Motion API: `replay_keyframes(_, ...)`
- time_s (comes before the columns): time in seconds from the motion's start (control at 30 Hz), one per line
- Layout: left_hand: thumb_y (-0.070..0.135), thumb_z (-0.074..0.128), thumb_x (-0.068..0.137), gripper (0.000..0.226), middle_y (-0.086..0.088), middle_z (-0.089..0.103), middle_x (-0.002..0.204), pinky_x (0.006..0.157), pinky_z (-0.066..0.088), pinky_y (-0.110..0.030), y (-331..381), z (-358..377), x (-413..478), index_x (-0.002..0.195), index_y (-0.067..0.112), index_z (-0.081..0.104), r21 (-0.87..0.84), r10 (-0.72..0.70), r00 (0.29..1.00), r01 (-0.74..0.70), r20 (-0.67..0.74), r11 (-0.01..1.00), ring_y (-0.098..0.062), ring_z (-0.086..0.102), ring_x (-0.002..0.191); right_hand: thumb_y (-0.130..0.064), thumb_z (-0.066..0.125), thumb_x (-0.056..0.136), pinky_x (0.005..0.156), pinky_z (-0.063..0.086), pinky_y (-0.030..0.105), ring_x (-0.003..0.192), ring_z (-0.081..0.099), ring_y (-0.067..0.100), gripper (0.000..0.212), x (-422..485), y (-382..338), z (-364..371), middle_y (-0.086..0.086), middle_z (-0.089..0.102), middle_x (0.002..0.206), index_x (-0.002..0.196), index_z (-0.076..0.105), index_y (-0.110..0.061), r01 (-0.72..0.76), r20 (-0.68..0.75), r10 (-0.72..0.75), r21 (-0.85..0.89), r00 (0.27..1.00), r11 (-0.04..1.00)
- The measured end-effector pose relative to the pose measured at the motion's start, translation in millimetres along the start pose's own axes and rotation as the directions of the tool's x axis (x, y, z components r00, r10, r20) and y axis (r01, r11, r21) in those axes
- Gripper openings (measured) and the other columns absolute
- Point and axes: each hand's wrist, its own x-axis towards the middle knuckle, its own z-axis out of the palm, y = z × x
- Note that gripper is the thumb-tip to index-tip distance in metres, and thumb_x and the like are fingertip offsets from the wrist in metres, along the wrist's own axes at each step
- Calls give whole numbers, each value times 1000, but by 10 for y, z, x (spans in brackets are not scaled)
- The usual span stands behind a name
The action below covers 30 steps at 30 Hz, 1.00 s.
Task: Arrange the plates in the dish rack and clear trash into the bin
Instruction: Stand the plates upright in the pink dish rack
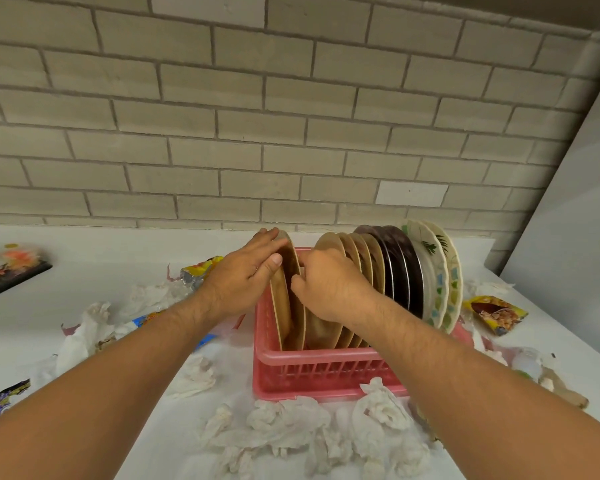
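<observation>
A pink dish rack (312, 368) stands on the white counter and holds several plates on edge. Tan plates (368, 261) fill its middle, dark brown ones (402, 271) come after, and white patterned plates (440, 271) are at the right end. My left hand (246, 271) holds the leftmost tan plate (281, 306) upright, fingers over its top rim and thumb on its near face. My right hand (329, 285) curls its fingers into the gap just right of that plate, against the neighbouring tan plate. No bin is in view.
Crumpled white tissues (291, 427) lie in front of the rack and to its left (84, 337). Snack wrappers lie at the left (14, 268), lower left (0, 400), behind my left hand (198, 271) and right (496, 313). A brick wall backs the counter.
</observation>
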Motion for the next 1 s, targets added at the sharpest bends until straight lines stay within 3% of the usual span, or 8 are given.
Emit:
replay_keyframes(0.2, 32, 39, 101, 46, 23, 17, 152, 118, 19, -36, -19, -24, -47, 146, 36, 30, -33, -41, 999, 41, -1, 999, 5, 12, 139, -23, 46, 98, 67, 54, 31, 73, 59, 15, 17, -2, -119, -196, -1, 55, 74, 90, 58, -14, -7, -136, -6, -93, 991, 996)
replay_keyframes(0.3, 39, 42, 98, 50, 24, 15, 154, 115, 26, -35, -59, -8, -71, 146, 36, 29, -69, -95, 995, 94, -13, 993, 9, 16, 134, -25, 48, 98, 60, 55, 29, 67, 61, 14, 17, 47, -116, -428, 0, 58, 74, 92, 60, -14, -62, -244, 32, -117, 969, 991)
replay_keyframes(0.4, 39, 43, 98, 51, 18, 21, 155, 116, 25, -37, -65, -6, -69, 147, 30, 31, -62, -100, 995, 98, -26, 993, 3, 20, 138, -22, 49, 98, 49, 41, 23, 63, 56, 12, 11, 78, -83, -601, 0, 55, 76, 92, 55, -15, -124, -293, 95, -82, 951, 989)
replay_keyframes(0.67, 37, 42, 99, 50, 13, 22, 155, 114, 30, -38, -52, -64, -45, 147, 27, 32, -11, -110, 994, 110, -13, 994, -6, 22, 141, -23, 52, 98, 62, 54, 26, 64, 60, 13, 15, 18, -16, -288, 1, 59, 75, 101, 60, -11, -143, -177, 114, -158, 978, 977)
replay_keyframes(0.8, 33, 40, 101, 46, 13, 23, 155, 114, 19, -24, -76, -62, -45, 146, 26, 34, -21, -126, 992, 125, -22, 992, -3, 21, 141, -17, 53, 96, 87, 55, 38, 93, 63, 23, 19, -17, -13, -171, 8, 63, 99, 113, 58, -10, -130, -120, 112, -161, 987, 978)
replay_keyframes(1.0, 24, 42, 100, 43, 14, 27, 153, 113, 17, -20, -123, -88, -37, 144, 26, 39, -92, -144, 990, 142, -15, 986, -1, 23, 140, -17, 54, 95, 78, 51, 29, 89, 54, 18, 21, 22, 98, -116, 2, 52, 97, 114, 61, -10, -174, -68, 172, -25, 983, 984)
